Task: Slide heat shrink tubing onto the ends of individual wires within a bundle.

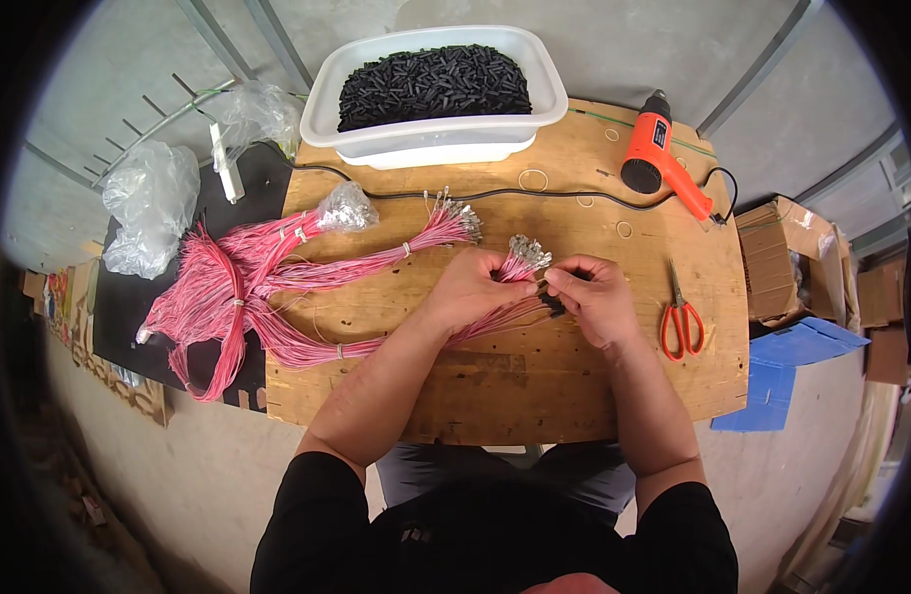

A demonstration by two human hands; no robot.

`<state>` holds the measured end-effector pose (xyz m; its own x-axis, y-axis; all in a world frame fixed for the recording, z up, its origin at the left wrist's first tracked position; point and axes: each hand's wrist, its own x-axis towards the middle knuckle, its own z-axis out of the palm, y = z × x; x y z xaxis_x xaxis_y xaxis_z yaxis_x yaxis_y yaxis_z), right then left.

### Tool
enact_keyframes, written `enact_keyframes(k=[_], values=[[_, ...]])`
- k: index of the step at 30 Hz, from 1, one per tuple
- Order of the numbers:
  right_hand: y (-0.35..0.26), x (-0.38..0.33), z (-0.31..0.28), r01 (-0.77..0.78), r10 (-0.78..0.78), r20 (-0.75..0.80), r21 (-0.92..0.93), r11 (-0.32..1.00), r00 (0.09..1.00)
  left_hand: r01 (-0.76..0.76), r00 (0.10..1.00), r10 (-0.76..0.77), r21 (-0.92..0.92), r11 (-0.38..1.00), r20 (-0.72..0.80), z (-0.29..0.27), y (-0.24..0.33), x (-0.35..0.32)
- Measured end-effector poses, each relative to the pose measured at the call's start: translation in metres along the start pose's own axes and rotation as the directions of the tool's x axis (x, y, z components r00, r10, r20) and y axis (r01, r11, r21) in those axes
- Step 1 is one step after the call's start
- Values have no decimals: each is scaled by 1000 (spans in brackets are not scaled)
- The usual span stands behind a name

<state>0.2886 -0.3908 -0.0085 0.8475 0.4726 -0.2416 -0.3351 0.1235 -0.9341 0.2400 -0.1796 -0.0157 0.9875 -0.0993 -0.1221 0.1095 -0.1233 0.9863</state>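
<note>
My left hand is closed around a bundle of pink wires, whose silvery metal ends stick up above the fingers. Close beside it, my right hand pinches at the edge of that bundle with thumb and forefinger; what lies between the fingertips is too small to make out. Below the right fingers, a few wires end in black sleeves. More pink wires spread over the table's left side in tied bundles, one with its ends in a clear plastic bag.
A white tub of short black tubes stands at the back. An orange heat gun lies back right, its black cord crossing the table. Red-handled scissors lie right of my right hand. Several rubber bands are scattered about.
</note>
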Motion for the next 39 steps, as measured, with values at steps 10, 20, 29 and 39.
enact_keyframes(k=[10, 20, 29, 39], values=[[-4, 1, -1, -64, 62, 36, 64, 996, 997, -11, 1000, 9, -151, 989, -18, 2, -4, 0], [-9, 10, -24, -14, 11, 9, 478, 878, 1000, 54, 999, -53, -270, 961, 9, 0, -1, 1], [-5, 14, -32, -14, -3, 30, 536, 844, 1000, 37, 999, -42, -217, 975, -17, 0, 3, 0], [-11, 11, -24, -33, 34, 6, 480, 877, 999, 56, 998, -59, -216, 975, -9, 0, 4, -1]])
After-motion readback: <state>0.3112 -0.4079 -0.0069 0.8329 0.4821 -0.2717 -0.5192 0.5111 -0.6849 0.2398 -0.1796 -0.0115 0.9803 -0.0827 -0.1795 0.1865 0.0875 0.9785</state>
